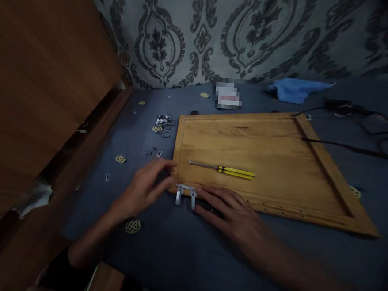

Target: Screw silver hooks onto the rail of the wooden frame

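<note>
A wooden cabinet-door panel (240, 144) with a raised frame lies on the blue patterned cloth. Two small silver metal hooks (193, 197), joined by a plate, sit at its near left edge, their curved arms hanging over the side. My right hand (227, 210) rests along that edge with fingers stretched, its index fingertip touching the right hook and its thumb just beside the arm. Left of the panel's corner hovers my left hand (144, 186), fingers curved, thumb and index apart, holding nothing visible. On the panel lies a screwdriver (235, 171) with a yellow and black handle.
Several metal hooks (165, 121) and small screws (150, 151) lie left of the panel. Beyond it are a blurred white packet (228, 95) and a blue cloth (297, 90). Black cords (356, 150) cross the panel's right end. A wooden cabinet (35, 85) stands at left.
</note>
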The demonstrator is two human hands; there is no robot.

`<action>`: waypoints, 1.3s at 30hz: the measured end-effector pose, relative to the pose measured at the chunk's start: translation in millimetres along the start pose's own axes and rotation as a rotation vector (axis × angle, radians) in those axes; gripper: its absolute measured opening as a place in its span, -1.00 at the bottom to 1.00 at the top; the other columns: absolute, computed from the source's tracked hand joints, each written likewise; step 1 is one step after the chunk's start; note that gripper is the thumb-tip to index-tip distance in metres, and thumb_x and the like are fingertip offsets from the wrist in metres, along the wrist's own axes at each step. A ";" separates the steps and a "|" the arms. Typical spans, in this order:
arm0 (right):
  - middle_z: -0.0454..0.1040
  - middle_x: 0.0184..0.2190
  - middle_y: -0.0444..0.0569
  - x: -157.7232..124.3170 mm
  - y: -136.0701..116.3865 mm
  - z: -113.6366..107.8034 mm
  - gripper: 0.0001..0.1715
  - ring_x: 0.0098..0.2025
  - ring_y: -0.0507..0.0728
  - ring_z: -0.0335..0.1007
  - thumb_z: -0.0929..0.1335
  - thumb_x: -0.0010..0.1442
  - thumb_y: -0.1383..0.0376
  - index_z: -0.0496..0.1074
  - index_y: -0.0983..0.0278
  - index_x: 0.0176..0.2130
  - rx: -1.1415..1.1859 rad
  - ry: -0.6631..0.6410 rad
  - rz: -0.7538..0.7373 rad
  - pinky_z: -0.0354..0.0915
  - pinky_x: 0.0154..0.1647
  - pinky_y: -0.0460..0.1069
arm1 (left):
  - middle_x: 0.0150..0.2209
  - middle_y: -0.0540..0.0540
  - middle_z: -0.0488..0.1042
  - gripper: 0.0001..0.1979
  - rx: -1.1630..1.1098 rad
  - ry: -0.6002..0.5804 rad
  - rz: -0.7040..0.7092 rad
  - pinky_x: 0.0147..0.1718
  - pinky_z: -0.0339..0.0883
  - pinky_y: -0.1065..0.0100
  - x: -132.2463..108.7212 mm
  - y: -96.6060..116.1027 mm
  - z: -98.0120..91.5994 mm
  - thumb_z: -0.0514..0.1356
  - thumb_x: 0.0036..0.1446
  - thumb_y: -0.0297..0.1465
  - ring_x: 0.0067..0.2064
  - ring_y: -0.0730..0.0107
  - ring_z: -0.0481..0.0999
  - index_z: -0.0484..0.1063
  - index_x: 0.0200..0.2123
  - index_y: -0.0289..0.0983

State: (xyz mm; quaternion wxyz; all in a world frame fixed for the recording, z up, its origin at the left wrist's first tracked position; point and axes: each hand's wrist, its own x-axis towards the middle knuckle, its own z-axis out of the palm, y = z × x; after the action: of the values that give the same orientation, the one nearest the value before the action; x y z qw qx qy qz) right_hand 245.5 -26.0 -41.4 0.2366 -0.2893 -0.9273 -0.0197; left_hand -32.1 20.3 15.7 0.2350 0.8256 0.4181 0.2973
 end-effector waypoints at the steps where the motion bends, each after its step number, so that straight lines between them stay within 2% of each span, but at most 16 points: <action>1: 0.54 0.22 0.13 0.0 0.3 0.0 -0.51 0.30 0.27 0.38 0.30 0.37 0.48 0.50 0.19 0.21 0.008 0.005 -0.003 0.45 0.19 0.22 | -0.06 -0.11 0.59 -0.79 0.005 0.049 -0.042 -0.01 0.45 0.24 4.7 -9.7 -8.7 0.14 0.43 -0.32 -0.03 0.27 0.59 0.43 0.06 -0.21; 3: 0.54 0.23 0.13 -0.4 1.0 0.9 -0.50 0.30 0.26 0.37 0.29 0.37 0.49 0.50 0.19 0.21 0.024 0.012 -0.007 0.44 0.19 0.22 | -0.10 -0.12 0.61 -0.80 0.034 0.086 -0.102 -0.04 0.46 0.25 19.0 -33.2 -25.6 0.11 0.41 -0.35 -0.04 0.24 0.61 0.47 -0.01 -0.24; 6: 0.53 0.23 0.12 -1.3 1.7 3.7 -0.49 0.31 0.25 0.36 0.27 0.38 0.50 0.50 0.19 0.21 0.025 0.023 -0.009 0.46 0.18 0.21 | -0.12 -0.13 0.64 -0.78 0.192 0.144 -0.179 -0.12 0.44 0.27 48.0 -68.6 -42.8 0.10 0.29 -0.46 -0.07 0.22 0.61 0.51 -0.07 -0.26; 10: 0.52 0.24 0.11 -1.2 2.4 5.7 -0.46 0.31 0.24 0.37 0.24 0.37 0.51 0.49 0.18 0.21 0.024 0.031 -0.017 0.47 0.18 0.21 | -0.12 -0.16 0.62 -0.74 0.245 0.197 -0.182 -0.07 0.43 0.21 78.8 -98.0 -43.6 0.07 0.21 -0.52 -0.07 0.20 0.59 0.51 -0.11 -0.29; 13: 0.53 0.24 0.09 -0.4 2.5 5.4 -0.44 0.30 0.25 0.39 0.25 0.35 0.53 0.50 0.18 0.21 0.019 0.029 -0.019 0.47 0.18 0.21 | -0.12 -0.17 0.60 -0.74 0.272 0.194 -0.173 -0.01 0.41 0.19 83.5 -108.0 -38.4 0.07 0.21 -0.53 -0.06 0.19 0.56 0.52 -0.12 -0.29; 19: 0.53 0.24 0.09 0.7 0.7 4.5 -0.41 0.32 0.26 0.38 0.27 0.31 0.56 0.52 0.17 0.19 0.037 0.029 0.005 0.47 0.18 0.24 | -0.24 -0.11 0.55 -0.82 0.270 0.046 -0.151 -0.15 0.40 0.23 64.0 -115.9 -44.9 0.15 0.20 -0.45 -0.23 0.26 0.50 0.56 -0.22 -0.27; 24: 0.54 0.23 0.12 1.1 -0.3 3.6 -0.45 0.28 0.29 0.41 0.27 0.32 0.55 0.53 0.21 0.18 0.025 0.035 -0.009 0.50 0.13 0.25 | -0.18 -0.12 0.56 -0.84 0.244 -0.064 -0.105 -0.08 0.39 0.23 56.2 -114.9 -46.9 0.22 0.21 -0.37 -0.14 0.24 0.52 0.58 -0.21 -0.26; 28: 0.53 0.25 0.14 -0.1 0.0 4.5 -0.46 0.30 0.30 0.39 0.27 0.34 0.53 0.52 0.22 0.20 0.049 0.041 0.005 0.49 0.14 0.29 | -0.19 -0.12 0.54 -0.84 0.262 -0.093 -0.104 -0.08 0.37 0.22 57.0 -111.6 -44.7 0.24 0.23 -0.33 -0.14 0.23 0.52 0.58 -0.22 -0.27; 34: 0.54 0.22 0.17 0.4 0.8 3.1 -0.47 0.27 0.32 0.42 0.26 0.31 0.55 0.54 0.27 0.16 0.028 0.059 -0.023 0.50 0.13 0.27 | -0.25 -0.11 0.51 -0.89 0.327 -0.100 -0.111 -0.09 0.33 0.23 58.0 -104.5 -42.1 0.24 0.25 -0.37 -0.17 0.22 0.48 0.57 -0.27 -0.25; 39: 0.53 0.24 0.13 -1.1 1.2 5.8 -0.44 0.29 0.30 0.40 0.26 0.32 0.56 0.51 0.23 0.19 0.029 0.047 -0.015 0.48 0.15 0.25 | -0.29 -0.12 0.50 -0.91 0.366 -0.077 -0.142 -0.05 0.32 0.20 58.3 -102.7 -37.8 0.24 0.23 -0.42 -0.15 0.18 0.46 0.49 -0.35 -0.26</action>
State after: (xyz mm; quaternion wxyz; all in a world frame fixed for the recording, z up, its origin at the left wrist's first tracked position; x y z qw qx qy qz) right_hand 244.4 -24.6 -47.2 0.2623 -0.2784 -0.9238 -0.0150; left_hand -87.0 129.5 -5.6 0.1171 0.8337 0.5132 0.1670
